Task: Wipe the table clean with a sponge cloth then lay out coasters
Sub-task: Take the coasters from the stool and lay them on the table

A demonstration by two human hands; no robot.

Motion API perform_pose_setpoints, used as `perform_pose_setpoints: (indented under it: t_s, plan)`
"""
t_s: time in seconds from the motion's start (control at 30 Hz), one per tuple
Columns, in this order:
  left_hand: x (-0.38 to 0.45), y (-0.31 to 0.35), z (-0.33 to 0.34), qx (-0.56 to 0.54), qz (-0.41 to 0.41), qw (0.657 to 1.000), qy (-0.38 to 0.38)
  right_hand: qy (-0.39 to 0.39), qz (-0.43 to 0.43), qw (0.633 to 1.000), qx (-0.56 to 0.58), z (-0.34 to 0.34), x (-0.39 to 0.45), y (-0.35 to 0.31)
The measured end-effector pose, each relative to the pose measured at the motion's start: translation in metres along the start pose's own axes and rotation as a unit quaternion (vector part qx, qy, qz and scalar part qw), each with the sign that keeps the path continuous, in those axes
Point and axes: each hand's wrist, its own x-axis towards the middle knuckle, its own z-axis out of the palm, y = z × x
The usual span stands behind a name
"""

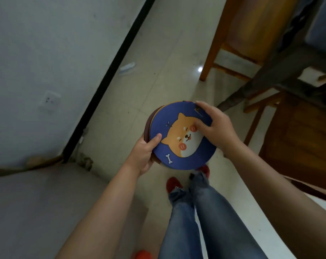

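Person stands on a pale tiled floor (154, 75), glossy, with a bright light spot reflected near a chair leg and dark specks scattered over the tiles. A stack of round coasters (180, 136) is held in the air above the floor, in front of the legs; the top one is blue with an orange cartoon dog and a small white bone, and darker rims of others show beneath at its left edge. Left hand (146, 154) cups the stack from the lower left, thumb laid over the top face, fingers hidden underneath. Right hand (217, 124) grips the upper right rim, fingers curled over the edge, thumb pressing the dog print. Grey wall (46, 53) to the left with a wall socket (50, 100) and a black vertical strip (110, 73) running to the floor. Wooden chair (240, 38) upper right; a second, darker wooden chair (304, 141) at right. Blue jeans (201, 212) and red shoes (174, 184) below.
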Motion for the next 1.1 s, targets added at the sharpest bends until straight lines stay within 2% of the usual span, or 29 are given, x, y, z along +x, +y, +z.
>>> perform_pose_setpoints:
  t_s: [0.2, 0.33, 0.43, 0.63, 0.8, 0.93, 1.1]
  plan:
    - [0.061, 0.077, 0.069, 0.057, 0.018, 0.996, -0.066, 0.097, 0.019, 0.990, 0.102, -0.083, 0.066, -0.010]
    - [0.108, 0.128, 0.128, 0.100, 0.030, 0.989, -0.102, 0.206, -0.054, 0.977, 0.012, -0.147, 0.110, -0.013]
    - [0.139, 0.156, 0.165, 0.116, 0.036, 0.985, -0.124, 0.174, -0.069, 0.982, 0.017, -0.192, 0.133, -0.020]
    - [0.180, 0.193, 0.244, 0.168, 0.014, 0.962, -0.217, 0.060, -0.003, 0.998, 0.001, -0.286, 0.165, -0.019]
    - [0.219, 0.206, 0.301, 0.175, -0.026, 0.944, -0.279, 0.069, 0.009, 0.993, 0.099, -0.344, 0.166, 0.005]
    - [0.241, 0.223, 0.342, 0.206, -0.024, 0.923, -0.325, 0.126, 0.029, 0.956, 0.265, -0.369, 0.155, 0.027]
    - [0.270, 0.245, 0.385, 0.193, -0.055, 0.922, -0.331, 0.228, 0.067, 0.878, 0.416, -0.388, 0.144, 0.044]
